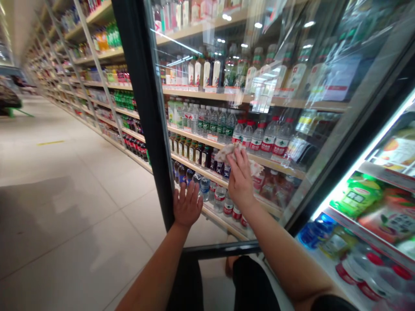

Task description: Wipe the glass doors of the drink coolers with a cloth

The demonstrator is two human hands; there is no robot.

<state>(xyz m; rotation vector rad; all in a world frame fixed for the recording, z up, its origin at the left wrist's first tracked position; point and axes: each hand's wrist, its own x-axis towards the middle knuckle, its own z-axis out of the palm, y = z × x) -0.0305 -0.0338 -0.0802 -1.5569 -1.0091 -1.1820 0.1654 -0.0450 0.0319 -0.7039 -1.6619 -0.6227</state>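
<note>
A dark-framed glass door (pixel 207 114) stands in front of me, swung out from a lit cooler. My right hand (pixel 240 179) presses a pale, patterned cloth (pixel 227 151) against the glass near the middle of the pane; part of the cloth sticks out to the right of the fingers. Lower and to the left, my left hand (pixel 188 205) lies flat with fingers stretched out on the glass beside the black door frame (pixel 138 86). It holds nothing. The palm sides of both hands are hidden.
Through the glass, rows of bottled drinks (pixel 223 123) show on shelves, overlaid with light reflections. At right, the cooler's shelves (pixel 372 216) hold bags and red-capped bottles. Long store shelving (pixel 106 82) runs back at left along the tiled floor (pixel 74 207).
</note>
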